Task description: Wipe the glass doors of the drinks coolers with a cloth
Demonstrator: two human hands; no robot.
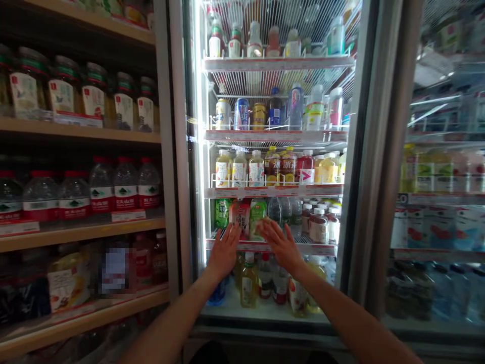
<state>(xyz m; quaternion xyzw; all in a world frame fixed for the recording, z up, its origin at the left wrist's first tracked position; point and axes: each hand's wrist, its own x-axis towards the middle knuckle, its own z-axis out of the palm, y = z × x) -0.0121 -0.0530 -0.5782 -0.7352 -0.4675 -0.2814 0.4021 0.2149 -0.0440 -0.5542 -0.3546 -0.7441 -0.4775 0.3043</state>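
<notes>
Both of my arms reach into a lit drinks fridge. My left hand (224,248) is open, its fingers stretched out at the lower left of a red drink pack (241,212); whether it touches the pack, I cannot tell. With fingers extended and thumb apart, my right hand (281,246) is open too. Its fingertips overlap the lower right of a green drink pack (258,208), slightly blurred. Another green pack (222,213) stands at the left end of that shelf. Clear bottles (291,212) and small brown bottles (319,226) are to the right.
Bottled teas (256,168) fill the shelf above, with cans (241,114) higher up. A yellowish bottle (249,283) stands on the fridge floor below my hands. Wooden shelves (81,233) with water bottles are on the left. A metal frame (394,151) borders the fridge's right side.
</notes>
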